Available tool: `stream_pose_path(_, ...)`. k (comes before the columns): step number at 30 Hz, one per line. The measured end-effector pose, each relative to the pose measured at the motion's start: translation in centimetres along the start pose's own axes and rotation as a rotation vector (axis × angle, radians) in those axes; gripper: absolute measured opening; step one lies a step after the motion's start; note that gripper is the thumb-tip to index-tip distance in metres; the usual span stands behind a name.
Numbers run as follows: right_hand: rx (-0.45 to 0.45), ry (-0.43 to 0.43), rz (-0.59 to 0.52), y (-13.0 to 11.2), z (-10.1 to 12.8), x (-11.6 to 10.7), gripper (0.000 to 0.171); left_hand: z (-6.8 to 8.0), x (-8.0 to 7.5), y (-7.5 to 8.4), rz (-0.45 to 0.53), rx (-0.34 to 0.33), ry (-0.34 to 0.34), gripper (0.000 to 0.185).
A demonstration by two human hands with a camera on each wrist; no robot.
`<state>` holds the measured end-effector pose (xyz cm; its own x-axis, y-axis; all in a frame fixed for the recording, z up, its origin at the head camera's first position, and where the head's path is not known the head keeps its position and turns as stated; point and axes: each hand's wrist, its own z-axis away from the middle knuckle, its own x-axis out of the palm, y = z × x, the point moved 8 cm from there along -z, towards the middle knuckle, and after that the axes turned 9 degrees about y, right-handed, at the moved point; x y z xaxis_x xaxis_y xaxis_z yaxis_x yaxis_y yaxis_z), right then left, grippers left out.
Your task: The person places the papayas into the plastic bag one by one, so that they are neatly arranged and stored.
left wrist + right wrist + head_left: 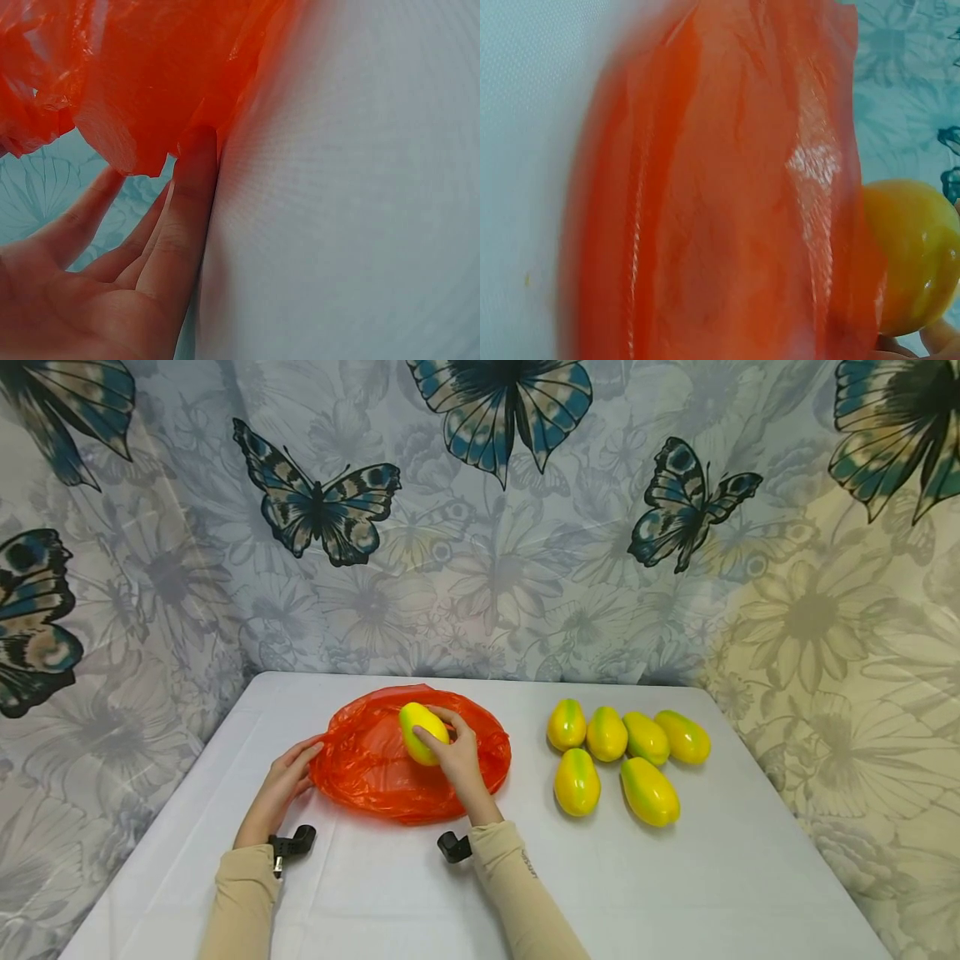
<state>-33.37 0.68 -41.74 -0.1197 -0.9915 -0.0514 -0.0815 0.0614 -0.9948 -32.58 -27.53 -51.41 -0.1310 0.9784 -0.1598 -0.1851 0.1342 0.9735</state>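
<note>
An orange plastic bag point(375, 768) lies spread on the white table point(675, 877). My right hand point(448, 750) grips a yellow-green mango point(422, 732) above the bag's middle. The same mango point(915, 255) shows past the bag's film point(720, 195) in the right wrist view. At the bag's left edge my left hand point(288, 774) rests with straight fingers point(187, 202) touching the orange plastic point(150, 75). Several more yellow-green mangoes point(615, 756) lie in a group to the right of the bag.
A butterfly and flower patterned curtain point(480, 510) hangs behind and around the table. The table's front half point(675, 893) is bare white cloth. Black wrist camera mounts point(292, 843) sit on both sleeves.
</note>
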Motion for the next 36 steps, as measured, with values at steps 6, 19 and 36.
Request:
stream_pose_path(6,0.008,-0.015,-0.01,-0.5,0.5,0.4,0.048,-0.2,0.1,0.1,-0.006,-0.006,0.001,0.07)
stream_pose_path(19,0.055,0.009,-0.027,3.8,-1.0,2.7,0.048,-0.2,0.2,0.0,-0.013,-0.002,0.001,0.067)
stream_pose_path(36,0.037,0.032,-0.034,4.4,0.1,5.0,0.046,-0.1,-0.1,-0.1,-0.018,-0.029,0.016,0.069)
